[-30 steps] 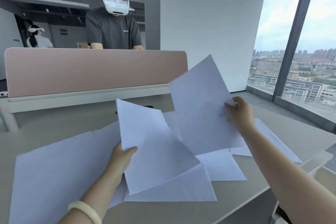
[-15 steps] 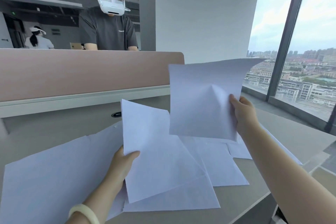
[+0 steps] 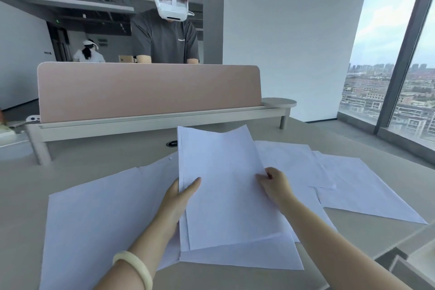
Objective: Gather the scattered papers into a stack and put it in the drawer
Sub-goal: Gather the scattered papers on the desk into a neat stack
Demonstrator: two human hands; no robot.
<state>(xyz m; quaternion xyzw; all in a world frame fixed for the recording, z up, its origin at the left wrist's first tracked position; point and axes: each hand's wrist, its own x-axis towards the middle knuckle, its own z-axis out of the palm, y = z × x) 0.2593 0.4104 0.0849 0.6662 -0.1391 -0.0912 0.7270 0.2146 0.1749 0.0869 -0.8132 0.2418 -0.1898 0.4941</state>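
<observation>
the left hand (image 3: 180, 198) grasps the left edge of the held sheets (image 3: 223, 190), thumb on top; the right hand (image 3: 274, 182) pinches their right edge. the sheets sit unevenly, edges offset, so a light pinch could let one slide out, or crease where the top bows. loose papers (image 3: 353, 186) lie spread on the tabletop (image 3: 94, 160) to both sides; sweeping them in carelessly could push one off the near edge. no drawer is plainly visible.

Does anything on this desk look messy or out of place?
Yes. Loose sheets lie fanned at odd angles across the desk, overlapping. The stack held by the left hand and right hand has uneven edges.
</observation>
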